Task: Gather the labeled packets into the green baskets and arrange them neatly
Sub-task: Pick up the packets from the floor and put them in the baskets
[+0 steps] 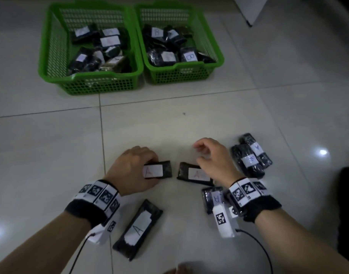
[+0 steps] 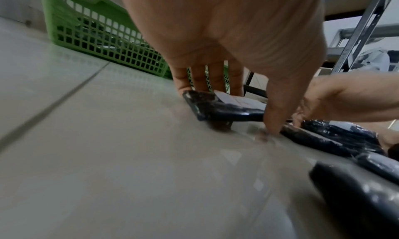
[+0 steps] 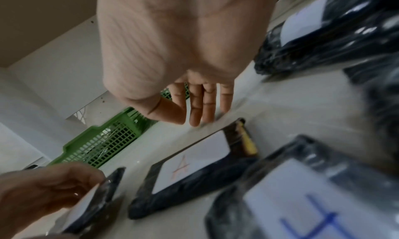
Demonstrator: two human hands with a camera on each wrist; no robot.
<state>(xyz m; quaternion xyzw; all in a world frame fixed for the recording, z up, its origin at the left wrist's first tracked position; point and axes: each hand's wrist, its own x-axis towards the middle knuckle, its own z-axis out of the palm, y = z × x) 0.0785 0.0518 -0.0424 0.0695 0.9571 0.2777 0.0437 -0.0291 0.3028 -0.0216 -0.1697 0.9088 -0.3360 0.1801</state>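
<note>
Two green baskets stand side by side on the floor, the left basket and the right basket, both holding black packets with white labels. My left hand pinches a black packet labelled A between fingers and thumb; its near end is lifted off the tiles. My right hand hovers with loosely bent fingers over a second A packet that lies flat. It holds nothing.
More packets lie on the tiles: a long one marked A near my left wrist, one under my right wrist, a small stack to the right. A dark object sits at the right edge.
</note>
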